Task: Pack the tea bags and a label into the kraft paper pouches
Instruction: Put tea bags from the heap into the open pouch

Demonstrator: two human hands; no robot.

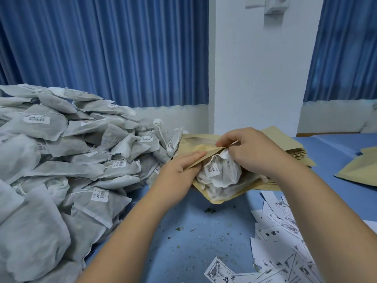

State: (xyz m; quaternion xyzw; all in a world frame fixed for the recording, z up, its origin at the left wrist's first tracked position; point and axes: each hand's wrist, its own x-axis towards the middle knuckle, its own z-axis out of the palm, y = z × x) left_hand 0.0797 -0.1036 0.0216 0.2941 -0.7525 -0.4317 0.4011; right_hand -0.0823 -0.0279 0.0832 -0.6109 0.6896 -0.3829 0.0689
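The person holds one kraft paper pouch (204,149) open in the middle of the blue table (193,242). The left hand (179,170) lies on the upper side of the pouch, with straight fingers pressed flat on the paper (its thumb is hidden, so one cannot tell where it is). The right hand (251,148) pinches the upper edge of the mouth between thumb and index finger and holds it up. Its other fingers are curled against the tea bags (220,176) that fill the mouth of the pouch; one of them shows a small white barcode tag. The pouch rests partly on a stack of pouches (295,153), which lies flat under the right wrist. To the left, close beside the pouch, a big pile of tea bags (61,150) covers the table. Printed white labels (281,231) are scattered near the right forearm, and dark crumbs (210,210) lie in front of the pouch. Behind the table hang blue curtains (122,48)
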